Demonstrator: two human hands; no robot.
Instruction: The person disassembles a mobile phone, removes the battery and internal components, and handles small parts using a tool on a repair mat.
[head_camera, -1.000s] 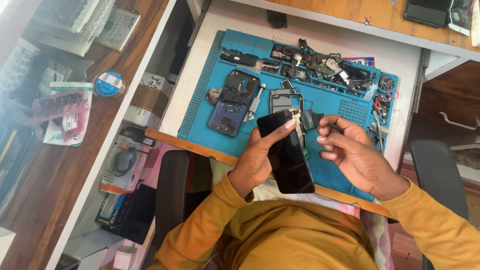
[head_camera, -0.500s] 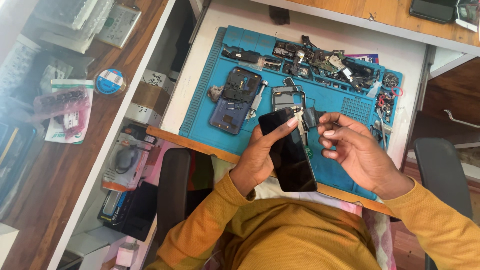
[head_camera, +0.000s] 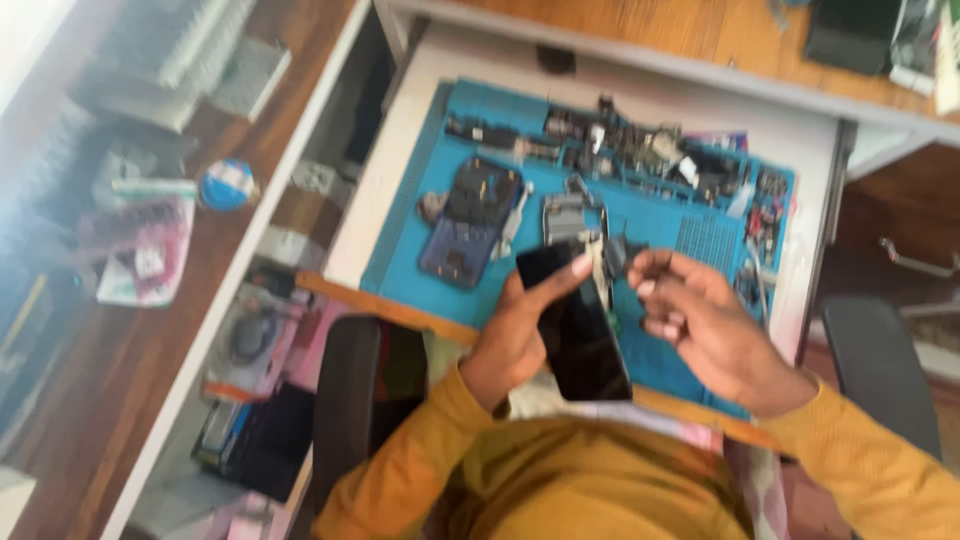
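Head view: the left hand (head_camera: 515, 335) is holding a black phone (head_camera: 578, 322) from its left edge, fingers (head_camera: 560, 275) curling over the dark glass near the top and gripping it. The phone is hanging tilted above the near edge of a blue mat (head_camera: 640, 215), which is lying on a white desk (head_camera: 400, 170). The right hand (head_camera: 705, 325) is hovering just beside the phone's upper right corner, its fingers (head_camera: 650, 270) pinching together on a small dark part (head_camera: 615, 255); blur is hiding what that part is. On the mat, an opened phone body (head_camera: 470, 220) is lying left of the hands, and a row of small loose parts (head_camera: 620, 150) is lying along the far edge. A roll of tape (head_camera: 227, 184) is sitting on the wooden surface (head_camera: 120, 360) at far left.
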